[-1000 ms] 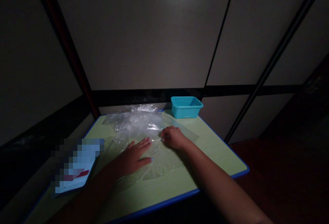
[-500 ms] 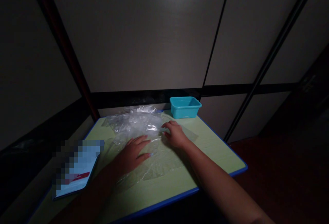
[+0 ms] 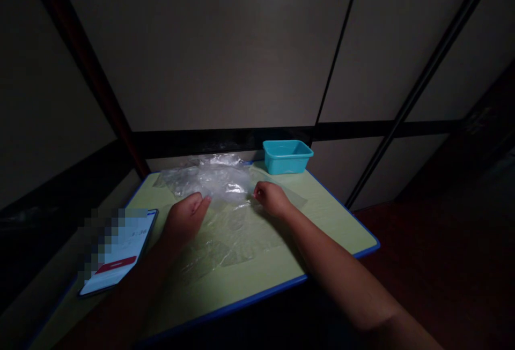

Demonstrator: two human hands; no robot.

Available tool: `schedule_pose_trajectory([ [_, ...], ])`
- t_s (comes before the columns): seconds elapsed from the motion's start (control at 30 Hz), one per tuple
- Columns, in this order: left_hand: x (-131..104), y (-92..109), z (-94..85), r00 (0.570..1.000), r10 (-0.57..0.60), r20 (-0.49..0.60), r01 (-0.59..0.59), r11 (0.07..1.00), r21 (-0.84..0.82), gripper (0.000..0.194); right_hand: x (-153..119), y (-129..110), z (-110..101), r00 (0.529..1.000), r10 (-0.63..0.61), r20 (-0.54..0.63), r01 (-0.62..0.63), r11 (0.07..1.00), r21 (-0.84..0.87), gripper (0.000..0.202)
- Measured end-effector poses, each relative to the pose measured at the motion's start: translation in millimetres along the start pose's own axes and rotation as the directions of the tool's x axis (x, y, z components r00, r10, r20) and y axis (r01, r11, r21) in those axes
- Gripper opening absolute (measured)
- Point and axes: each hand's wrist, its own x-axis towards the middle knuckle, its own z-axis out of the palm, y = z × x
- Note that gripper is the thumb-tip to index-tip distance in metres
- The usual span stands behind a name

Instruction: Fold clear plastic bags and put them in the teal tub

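Observation:
Crumpled clear plastic bags [image 3: 213, 181] lie across the back and middle of the table, with a flatter, see-through part [image 3: 241, 232] spread toward the front. My left hand [image 3: 187, 216] is closed with its thumb pressed to the curled fingers, gripping the plastic at its left side. On the right side, my right hand [image 3: 271, 198] is curled into a pinch at the edge of the same plastic. How much plastic is inside either hand is hidden by the fingers.
A turquoise plastic basket [image 3: 286, 165] stands at the table's back right corner. At the left edge lies a phone or tablet [image 3: 124, 256] with a lit screen, partly blurred out. The light-green table [image 3: 338, 226] has a blue rim, and cabinet panels [image 3: 225, 50] rise behind it.
Both hands had fingers spread over the plastic and are now closed on it. My left hand has drawn back slightly to the left. The view has shifted a little.

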Motion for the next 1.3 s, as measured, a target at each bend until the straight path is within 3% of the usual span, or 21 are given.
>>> schedule_pose_trajectory([
  [0.1,-3.3,-3.3,10.8,0.972,0.045,0.232,-0.054,0.998,0.031,0.040,-0.9,0.0,1.2,0.999,0.016,0.046,-0.015,1.000,-0.011,0.004],
  [0.17,-3.5,-5.3,14.3,0.953,0.061,0.296,-0.075,0.997,0.036,0.041,-0.7,0.7,-0.2,0.999,0.023,0.041,-0.023,1.000,-0.002,0.005],
  [0.37,1.1,-5.2,1.6,0.983,0.021,0.185,-0.040,0.994,0.101,0.039,1.9,6.7,-4.5,0.997,0.077,-0.020,-0.075,0.992,0.100,0.008],
  [0.47,0.4,-3.8,-1.1,0.982,0.024,0.186,-0.046,0.992,0.116,0.038,2.4,7.0,-0.8,0.996,0.082,-0.028,-0.070,0.956,0.284,0.006],
  [0.57,-1.9,-4.6,1.9,0.980,0.042,0.197,-0.065,0.992,0.112,0.038,3.1,4.2,3.9,0.998,0.048,-0.033,-0.024,0.856,0.517,0.008],
  [0.67,-2.9,-6.9,5.3,0.984,0.052,0.171,-0.059,0.998,0.036,0.038,5.1,1.7,5.6,0.993,0.045,-0.111,0.036,0.769,0.638,0.013],
  [0.77,-1.3,-7.3,5.3,0.996,-0.027,0.084,0.042,0.983,-0.178,0.041,8.5,1.4,1.8,0.968,0.142,-0.209,0.098,0.553,0.827,0.025],
  [0.83,1.2,-5.8,2.5,0.990,-0.119,0.075,0.140,0.881,-0.452,0.043,10.3,2.1,-4.0,0.956,0.236,-0.175,0.091,0.329,0.940,0.033],
  [0.87,2.8,-4.8,0.1,0.983,-0.147,0.114,0.186,0.772,-0.608,0.044,10.8,2.6,-7.5,0.955,0.271,-0.123,0.068,0.204,0.977,0.035],
  [0.93,5.9,-3.1,-6.3,0.961,-0.133,0.242,0.276,0.452,-0.848,0.045,10.6,3.7,-14.7,0.953,0.303,0.001,0.010,-0.034,0.999,0.036],
  [1.0,8.6,-2.2,-13.6,0.932,-0.075,0.356,0.363,0.138,-0.922,0.048,9.5,4.4,-20.8,0.948,0.303,0.097,-0.035,-0.204,0.978,0.036],
  [1.07,10.1,-1.8,-19.9,0.907,-0.056,0.418,0.414,-0.067,-0.908,0.053,7.9,4.4,-24.8,0.943,0.297,0.148,-0.054,-0.302,0.952,0.037],
  [1.17,10.4,-0.9,-24.9,0.889,-0.072,0.451,0.429,-0.211,-0.879,0.059,6.1,3.5,-27.3,0.941,0.278,0.193,-0.081,-0.369,0.926,0.042],
  [1.3,9.4,1.7,-25.2,0.877,-0.096,0.471,0.440,-0.234,-0.867,0.061,5.3,2.4,-27.6,0.937,0.273,0.219,-0.108,-0.370,0.923,0.043],
])
